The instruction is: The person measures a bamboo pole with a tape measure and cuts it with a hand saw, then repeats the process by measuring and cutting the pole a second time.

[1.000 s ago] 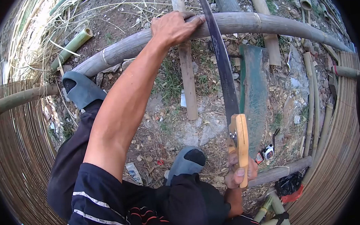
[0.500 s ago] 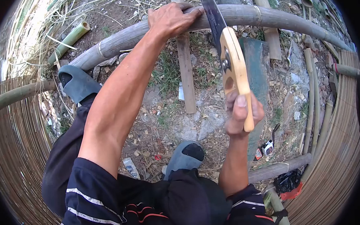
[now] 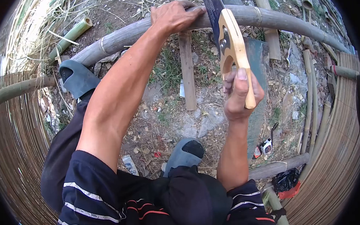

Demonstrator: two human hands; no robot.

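A thick grey bamboo pole (image 3: 283, 20) runs across the far side of the view. My left hand (image 3: 174, 17) grips it from above, fingers wrapped over it just left of the saw blade. In my right hand (image 3: 242, 91) is a handsaw (image 3: 234, 48), its pale wooden handle enclosed by the fingers and thumb. The dark blade points away from me and crosses the pole; whether its teeth bite into the bamboo cannot be made out.
On the ground lie a tape measure (image 3: 266, 147), a wooden plank (image 3: 187, 73) and a green board (image 3: 253, 59). A cut green bamboo piece (image 3: 72, 36) rests at upper left. Slatted bamboo panels (image 3: 15, 153) flank both sides. My sandalled feet are below the pole.
My right hand has pushed the saw forward, away from me, so its handle now sits closer to the pole. The left hand stays on the pole.
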